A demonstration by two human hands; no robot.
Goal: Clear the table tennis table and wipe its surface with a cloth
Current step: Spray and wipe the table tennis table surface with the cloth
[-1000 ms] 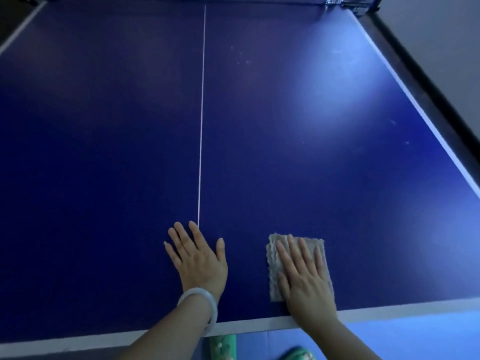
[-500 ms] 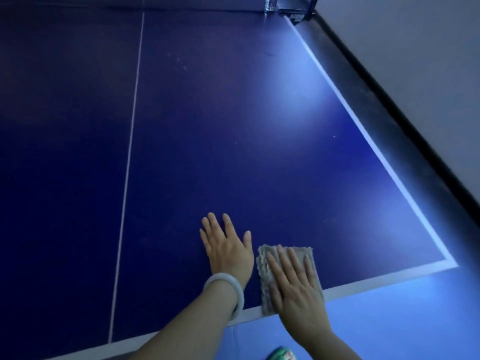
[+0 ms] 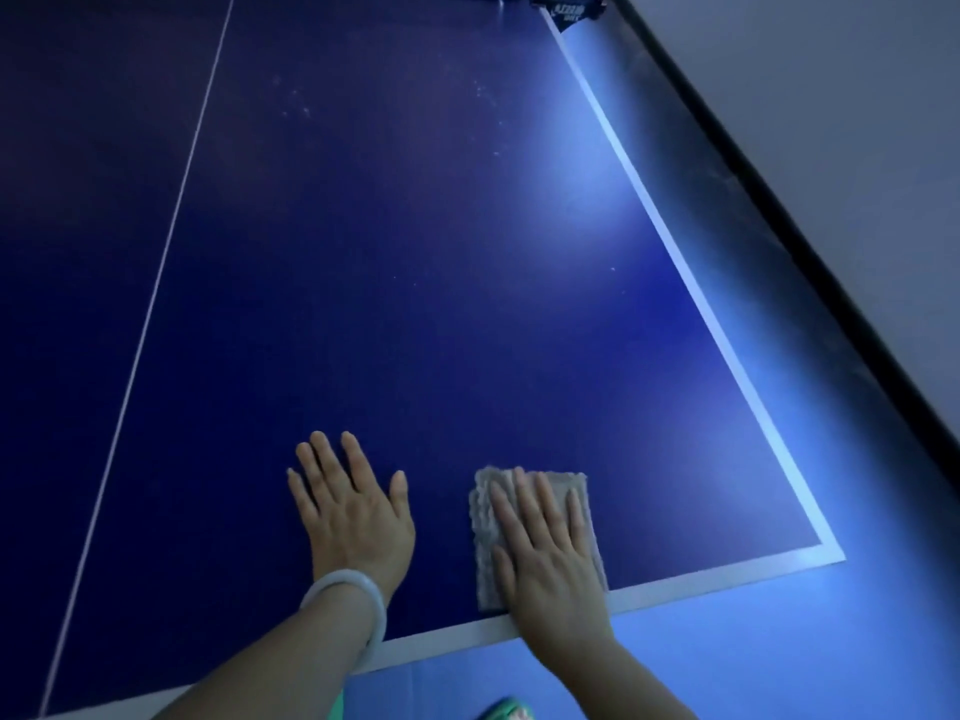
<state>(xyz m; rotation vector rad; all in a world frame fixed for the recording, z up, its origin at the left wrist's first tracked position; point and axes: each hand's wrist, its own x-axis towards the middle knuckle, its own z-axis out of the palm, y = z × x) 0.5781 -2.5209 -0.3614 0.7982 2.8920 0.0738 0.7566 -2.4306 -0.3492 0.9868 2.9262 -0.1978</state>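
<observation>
cloth (image 3: 535,537): folded grey textured rag, lay flat on the near right quarter of the table, its near end touching the white end line.
right hand (image 3: 550,558): lay flat on the cloth, fingers straight and slightly spread, pressing it down; not curled round it.
left hand (image 3: 356,504): flat on the bare blue surface just left of the cloth, fingers straight and fanned, holding nothing; looked like a brace.
bracelet (image 3: 345,589): pale bangle on the left wrist.
table tennis table (image 3: 415,304): dark blue top, white centre line at left, white side line at right, white end line near.
clearing: judged done for this half; no bats, balls or other loose items showed on it.
wiping: judged under way at the near right corner area; pale specks (image 3: 296,103) sat far up near the net, so the far part looked unwiped. Far half out of view, cannot tell.
net post (image 3: 569,7): dark clamp at the far right corner, with pale lettering too small and blurred to read.
other writing: none legible on cloth or table.
surroundings: blue floor near, grey wall with dark skirting right.
</observation>
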